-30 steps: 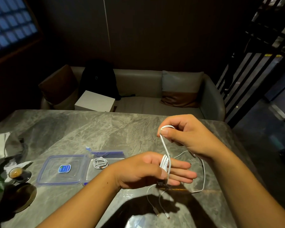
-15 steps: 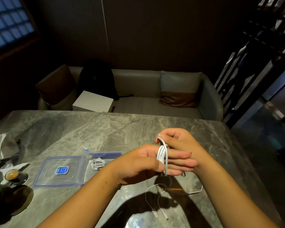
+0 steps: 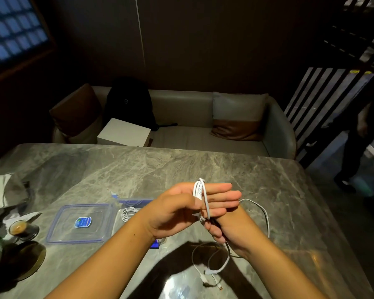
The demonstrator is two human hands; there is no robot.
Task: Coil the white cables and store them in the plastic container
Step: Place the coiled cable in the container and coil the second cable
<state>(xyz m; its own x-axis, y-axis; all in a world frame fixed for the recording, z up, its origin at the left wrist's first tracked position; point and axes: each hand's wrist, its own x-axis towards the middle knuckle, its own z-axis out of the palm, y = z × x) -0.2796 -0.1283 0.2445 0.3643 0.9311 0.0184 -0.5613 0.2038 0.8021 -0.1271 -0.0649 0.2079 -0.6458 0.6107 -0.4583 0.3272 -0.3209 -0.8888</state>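
My left hand (image 3: pixel 177 210) is held out over the grey marble table (image 3: pixel 117 169) with its fingers straight. A white cable (image 3: pixel 201 190) is wound in several turns round those fingers, and the thumb presses on the turns. Just below and behind it, my right hand (image 3: pixel 235 231) grips the same cable with curled fingers. The cable's slack loops out to the right and its plug ends (image 3: pixel 209 275) lie on the table. To the left stands the open clear plastic container (image 3: pixel 136 200) with a coiled white cable (image 3: pixel 127 212) inside. Its blue-rimmed lid (image 3: pixel 80 223) lies beside it.
A small coffee cup (image 3: pixel 17 228) on a saucer, a dark round plate (image 3: pixel 28 260) and crumpled paper (image 3: pixel 0 190) sit at the table's left edge. Behind the table is a sofa with a white box (image 3: pixel 123 132) and black backpack (image 3: pixel 127 102). A person (image 3: pixel 358 134) stands at far right.
My right hand has come down from above my left hand, passed behind it and gone under it, laying another turn of cable round the left fingers. The slack has shortened.
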